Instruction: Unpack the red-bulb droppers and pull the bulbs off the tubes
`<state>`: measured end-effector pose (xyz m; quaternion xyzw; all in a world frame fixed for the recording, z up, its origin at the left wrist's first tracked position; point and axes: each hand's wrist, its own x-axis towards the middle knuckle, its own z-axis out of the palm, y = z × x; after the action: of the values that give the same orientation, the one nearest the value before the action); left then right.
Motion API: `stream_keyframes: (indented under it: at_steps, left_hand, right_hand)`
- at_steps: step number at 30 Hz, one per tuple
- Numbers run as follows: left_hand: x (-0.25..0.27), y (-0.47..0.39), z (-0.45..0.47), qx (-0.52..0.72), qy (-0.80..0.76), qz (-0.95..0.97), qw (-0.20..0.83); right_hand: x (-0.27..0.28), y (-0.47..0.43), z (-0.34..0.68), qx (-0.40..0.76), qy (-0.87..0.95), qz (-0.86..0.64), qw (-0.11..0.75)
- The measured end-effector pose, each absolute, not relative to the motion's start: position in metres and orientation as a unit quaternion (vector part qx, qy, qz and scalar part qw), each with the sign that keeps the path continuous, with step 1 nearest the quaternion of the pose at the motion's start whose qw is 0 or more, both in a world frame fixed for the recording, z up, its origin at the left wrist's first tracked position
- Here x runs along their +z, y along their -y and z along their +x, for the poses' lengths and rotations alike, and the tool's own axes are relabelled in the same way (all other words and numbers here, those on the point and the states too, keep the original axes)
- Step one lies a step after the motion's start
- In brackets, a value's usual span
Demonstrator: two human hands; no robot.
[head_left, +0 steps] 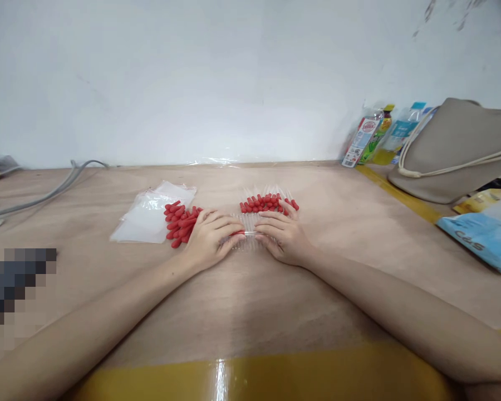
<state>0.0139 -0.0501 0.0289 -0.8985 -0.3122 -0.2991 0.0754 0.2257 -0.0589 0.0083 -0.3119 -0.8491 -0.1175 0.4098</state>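
Observation:
Between my two hands lies a thin clear dropper tube (pixel 250 233) with a red rubber bulb at its left end. My left hand (pixel 212 236) is closed, its thumb and fingers pinching the red rubber bulb, which is mostly hidden. At the tube's other end, my right hand (pixel 286 234) pinches the clear part. More clear tubes (pixel 246 245) lie side by side under and between my hands. A pile of loose red rubber bulbs (pixel 177 224) touches the left hand's outer side. Just beyond my right fingers, several red-bulbed droppers (pixel 267 201) lie in a row, tips pointing to the wall.
Clear plastic bags (pixel 146 217) lie left of the loose bulbs. A grey cable (pixel 58 186) runs along the left. At the right stand a carton (pixel 361 142), bottles (pixel 404 133) and a grey-beige bag (pixel 459 150), with a blue packet (pixel 480 239) nearer. A wall (pixel 234 83) closes the back.

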Motion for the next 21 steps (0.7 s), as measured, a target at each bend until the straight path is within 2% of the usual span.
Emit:
stream_keyframes:
  at_steps: [12,21]
  left_hand:
    - [0.025,0.057,0.019,-0.292,0.274,-0.910,0.111]
    - [0.026,0.061,0.018,-0.264,0.285,-0.916,0.105]
  right_hand:
    - [0.002,0.054,0.224,-0.093,0.879,-0.222,0.412]
    - [0.004,0.058,0.224,-0.097,0.890,-0.209,0.393]
